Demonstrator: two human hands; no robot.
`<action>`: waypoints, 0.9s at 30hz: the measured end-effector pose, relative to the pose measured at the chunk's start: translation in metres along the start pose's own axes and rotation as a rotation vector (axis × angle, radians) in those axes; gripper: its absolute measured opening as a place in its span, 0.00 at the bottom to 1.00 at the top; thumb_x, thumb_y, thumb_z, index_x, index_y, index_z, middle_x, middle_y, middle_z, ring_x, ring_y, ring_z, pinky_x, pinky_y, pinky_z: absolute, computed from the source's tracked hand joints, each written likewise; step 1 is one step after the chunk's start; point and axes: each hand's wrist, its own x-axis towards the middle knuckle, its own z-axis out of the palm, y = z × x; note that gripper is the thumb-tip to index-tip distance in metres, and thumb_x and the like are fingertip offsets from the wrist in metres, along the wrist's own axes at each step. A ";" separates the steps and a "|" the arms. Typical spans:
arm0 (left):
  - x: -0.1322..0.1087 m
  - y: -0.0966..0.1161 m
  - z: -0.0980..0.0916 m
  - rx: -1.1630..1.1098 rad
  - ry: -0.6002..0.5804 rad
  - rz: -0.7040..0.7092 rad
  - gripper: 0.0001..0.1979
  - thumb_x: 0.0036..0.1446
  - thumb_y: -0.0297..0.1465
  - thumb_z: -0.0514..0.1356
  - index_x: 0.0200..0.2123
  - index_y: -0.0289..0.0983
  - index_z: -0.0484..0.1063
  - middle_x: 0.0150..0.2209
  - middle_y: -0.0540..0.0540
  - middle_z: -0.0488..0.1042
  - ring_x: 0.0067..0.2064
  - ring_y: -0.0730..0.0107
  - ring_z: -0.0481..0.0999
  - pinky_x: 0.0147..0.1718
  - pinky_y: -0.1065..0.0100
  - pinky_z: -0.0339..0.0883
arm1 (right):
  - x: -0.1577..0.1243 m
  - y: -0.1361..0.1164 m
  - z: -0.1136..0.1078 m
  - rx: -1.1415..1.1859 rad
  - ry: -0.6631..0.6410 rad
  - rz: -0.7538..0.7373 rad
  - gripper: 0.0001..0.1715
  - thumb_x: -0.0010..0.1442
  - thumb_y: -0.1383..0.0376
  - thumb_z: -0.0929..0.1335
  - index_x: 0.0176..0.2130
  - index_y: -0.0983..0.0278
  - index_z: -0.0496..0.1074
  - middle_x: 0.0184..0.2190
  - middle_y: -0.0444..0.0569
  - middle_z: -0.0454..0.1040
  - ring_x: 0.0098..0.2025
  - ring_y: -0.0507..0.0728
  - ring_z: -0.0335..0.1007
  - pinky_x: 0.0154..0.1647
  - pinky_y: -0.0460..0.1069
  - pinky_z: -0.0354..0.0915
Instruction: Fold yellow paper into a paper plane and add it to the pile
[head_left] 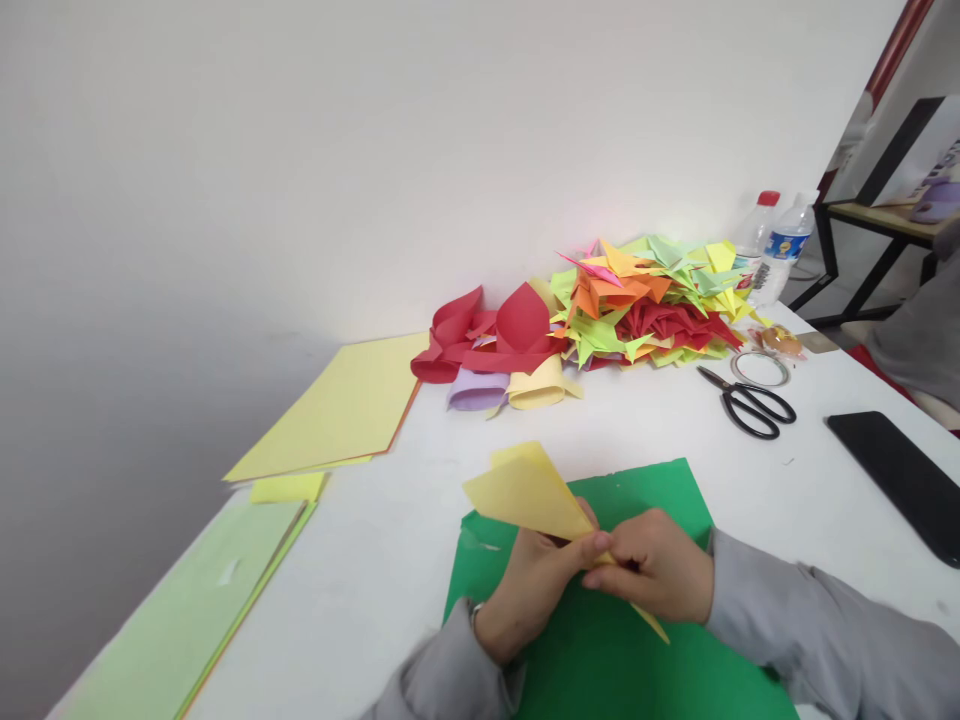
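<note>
Both of my hands grip a folded piece of yellow paper [532, 492] above a green sheet [592, 660]. My left hand [536, 580] holds it from the left, thumb pressed on the fold and the fingers partly hidden behind the paper. From the other side my right hand [656, 565] pinches the narrow part close to the left thumb. The wide end of the paper points up and to the left, and a thin tip comes out below the right hand. The green sheet lies flat on the white table [360, 590].
Rolled red paper shapes [523, 325] and a pile of folded paper stars [652, 300] stand at the wall. Black scissors [750, 403], a tape roll [760, 369], a black phone [896, 480] and two bottles [784, 250] are right. Yellow sheets [337, 410] and pale green sheets [187, 600] lie left.
</note>
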 end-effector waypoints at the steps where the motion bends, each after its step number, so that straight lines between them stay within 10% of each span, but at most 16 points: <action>1: 0.000 0.000 0.000 -0.005 -0.010 0.000 0.18 0.46 0.41 0.68 0.20 0.35 0.66 0.20 0.54 0.62 0.24 0.76 0.59 0.25 0.71 0.53 | 0.000 0.000 0.000 0.013 -0.020 0.017 0.36 0.62 0.42 0.60 0.16 0.64 0.53 0.14 0.38 0.52 0.18 0.47 0.46 0.20 0.46 0.43; 21: -0.003 0.000 0.003 0.158 -0.044 -0.054 0.30 0.49 0.58 0.57 0.19 0.36 0.67 0.18 0.51 0.63 0.21 0.74 0.61 0.22 0.71 0.56 | 0.002 -0.009 -0.007 0.171 -0.070 0.136 0.36 0.65 0.45 0.55 0.18 0.64 0.63 0.13 0.39 0.55 0.17 0.47 0.49 0.19 0.45 0.46; 27: -0.002 0.004 0.002 0.269 0.090 -0.029 0.32 0.50 0.57 0.57 0.12 0.36 0.61 0.14 0.53 0.58 0.19 0.76 0.55 0.21 0.71 0.52 | 0.004 -0.002 -0.008 0.274 -0.173 0.218 0.37 0.59 0.39 0.59 0.15 0.63 0.53 0.13 0.37 0.48 0.17 0.46 0.44 0.17 0.45 0.41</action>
